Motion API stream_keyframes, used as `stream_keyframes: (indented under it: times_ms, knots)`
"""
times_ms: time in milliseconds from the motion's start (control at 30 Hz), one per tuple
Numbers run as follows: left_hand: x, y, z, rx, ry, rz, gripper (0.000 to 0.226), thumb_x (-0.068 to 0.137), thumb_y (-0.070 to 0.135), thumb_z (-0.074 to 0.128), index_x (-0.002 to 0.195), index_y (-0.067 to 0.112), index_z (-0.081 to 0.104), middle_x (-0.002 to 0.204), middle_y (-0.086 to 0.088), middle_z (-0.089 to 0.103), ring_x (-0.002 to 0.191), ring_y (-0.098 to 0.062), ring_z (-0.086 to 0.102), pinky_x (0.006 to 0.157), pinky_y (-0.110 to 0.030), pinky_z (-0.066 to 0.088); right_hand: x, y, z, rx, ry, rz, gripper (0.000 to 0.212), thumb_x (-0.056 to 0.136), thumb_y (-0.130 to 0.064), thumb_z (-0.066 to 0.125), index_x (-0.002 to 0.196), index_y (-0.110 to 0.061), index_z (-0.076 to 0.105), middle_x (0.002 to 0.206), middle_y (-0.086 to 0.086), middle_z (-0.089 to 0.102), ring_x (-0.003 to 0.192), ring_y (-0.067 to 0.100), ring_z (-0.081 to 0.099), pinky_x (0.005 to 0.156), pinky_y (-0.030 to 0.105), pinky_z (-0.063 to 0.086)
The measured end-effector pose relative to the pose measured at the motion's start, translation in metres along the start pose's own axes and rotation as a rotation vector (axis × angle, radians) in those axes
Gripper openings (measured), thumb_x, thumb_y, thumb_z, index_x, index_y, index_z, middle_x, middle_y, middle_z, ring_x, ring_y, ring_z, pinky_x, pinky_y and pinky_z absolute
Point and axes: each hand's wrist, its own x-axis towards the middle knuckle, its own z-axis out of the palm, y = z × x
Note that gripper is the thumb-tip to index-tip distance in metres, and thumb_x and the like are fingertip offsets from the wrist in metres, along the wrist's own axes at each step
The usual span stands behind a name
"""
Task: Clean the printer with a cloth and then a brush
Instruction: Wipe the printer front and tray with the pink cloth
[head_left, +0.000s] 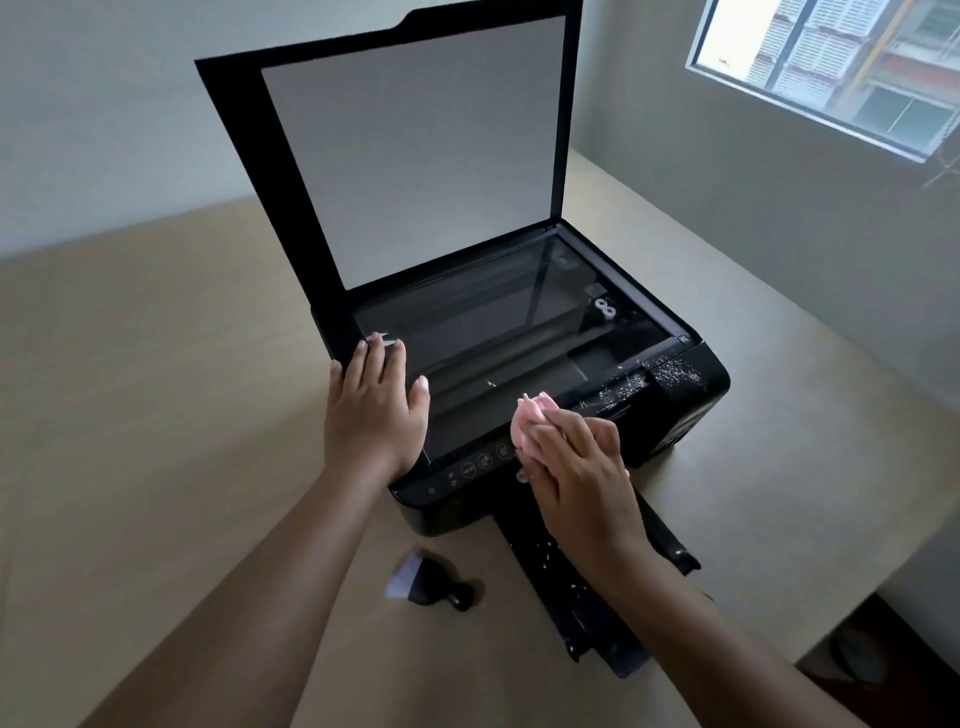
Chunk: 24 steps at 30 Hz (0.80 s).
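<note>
A black printer (670, 415) stands on the table with its scanner lid (405, 150) raised upright and the glass (498, 332) exposed. My left hand (376, 410) lies flat, fingers spread, on the glass's near left corner. My right hand (576, 467) grips a bunched pink cloth (532, 423) at the printer's front edge, just above the control panel (467, 470). White specks of debris (670, 371) cover the printer's front right corner. A small black brush with pale bristles (428, 577) lies on the table in front of the printer, between my forearms.
The printer's output tray (571, 597) sticks out toward me, dotted with white specks, under my right forearm. The beige table (156, 415) extends left and right; its right edge drops off near a window wall (831, 67).
</note>
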Motion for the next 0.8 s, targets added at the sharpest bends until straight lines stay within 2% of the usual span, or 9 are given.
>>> stream_keyframes:
  times_ms: [67,133,233,367,500,667,733,800]
  knots:
    - [0.0,0.0,0.001,0.0,0.0,0.0,0.059,0.102,0.042,0.026,0.155,0.018,0.018,0.164,-0.004,0.01,0.15,-0.018,0.003,0.12,-0.039,-0.004,0.003,0.006,-0.001,0.063,0.001,-0.047,0.027,0.094,-0.027,0.048,0.118,-0.022,0.058,0.125,-0.006,0.056,0.102,0.02,0.046,0.066,0.042,0.054]
    - [0.001,0.0,0.001,-0.004,-0.003,-0.003,0.059,0.101,0.043,0.025,0.155,0.019,0.018,0.164,-0.003,0.01,0.15,-0.018,0.003,0.12,-0.039,-0.004,0.009,0.007,-0.001,0.081,0.036,-0.041,0.027,0.094,-0.025,0.043,0.113,-0.016,0.061,0.118,-0.003,0.059,0.097,0.022,0.047,0.07,0.04,0.053]
    - [0.002,-0.001,0.001,-0.007,0.005,-0.006,0.059,0.101,0.043,0.026,0.154,0.019,0.019,0.164,-0.003,0.011,0.15,-0.017,0.003,0.12,-0.039,-0.004,0.01,0.002,-0.001,0.082,0.036,-0.011,0.028,0.094,-0.025,0.046,0.116,-0.022,0.062,0.122,-0.008,0.059,0.1,0.019,0.047,0.069,0.038,0.054]
    - [0.001,0.0,0.002,-0.002,0.006,-0.008,0.059,0.101,0.043,0.027,0.154,0.019,0.02,0.164,-0.003,0.012,0.15,-0.018,0.005,0.121,-0.039,-0.002,0.014,0.005,-0.007,0.163,-0.076,-0.159,0.025,0.094,-0.022,0.052,0.114,-0.027,0.064,0.116,-0.013,0.062,0.096,0.015,0.05,0.071,0.038,0.054]
    - [0.002,0.001,0.002,-0.005,0.006,-0.003,0.059,0.101,0.043,0.026,0.154,0.019,0.02,0.164,-0.003,0.011,0.15,-0.018,0.004,0.121,-0.039,-0.003,0.023,0.006,-0.01,0.103,0.007,-0.052,0.023,0.095,-0.025,0.052,0.115,-0.026,0.064,0.112,-0.014,0.062,0.091,0.015,0.048,0.066,0.038,0.054]
    - [0.001,-0.001,0.002,0.002,0.0,-0.002,0.059,0.101,0.043,0.026,0.154,0.019,0.02,0.164,-0.003,0.011,0.15,-0.018,0.004,0.12,-0.04,-0.003,0.011,-0.024,-0.004,0.141,-0.186,-0.241,0.023,0.097,-0.035,0.051,0.117,-0.038,0.062,0.115,-0.024,0.061,0.091,0.01,0.048,0.065,0.03,0.052]
    - [0.0,-0.001,0.001,0.004,0.002,-0.001,0.059,0.101,0.043,0.026,0.154,0.019,0.02,0.164,-0.004,0.011,0.15,-0.018,0.004,0.121,-0.04,-0.003,0.01,-0.016,-0.004,0.072,-0.108,-0.164,0.024,0.098,-0.035,0.048,0.12,-0.039,0.059,0.122,-0.026,0.058,0.093,0.01,0.05,0.065,0.032,0.053]
    - [0.001,-0.001,0.001,0.006,0.008,0.0,0.059,0.101,0.044,0.026,0.154,0.019,0.02,0.164,-0.004,0.012,0.15,-0.019,0.005,0.121,-0.04,-0.002,0.006,-0.012,0.0,0.074,-0.008,0.001,0.028,0.101,-0.036,0.042,0.125,-0.039,0.056,0.132,-0.026,0.053,0.101,0.01,0.055,0.071,0.033,0.056]
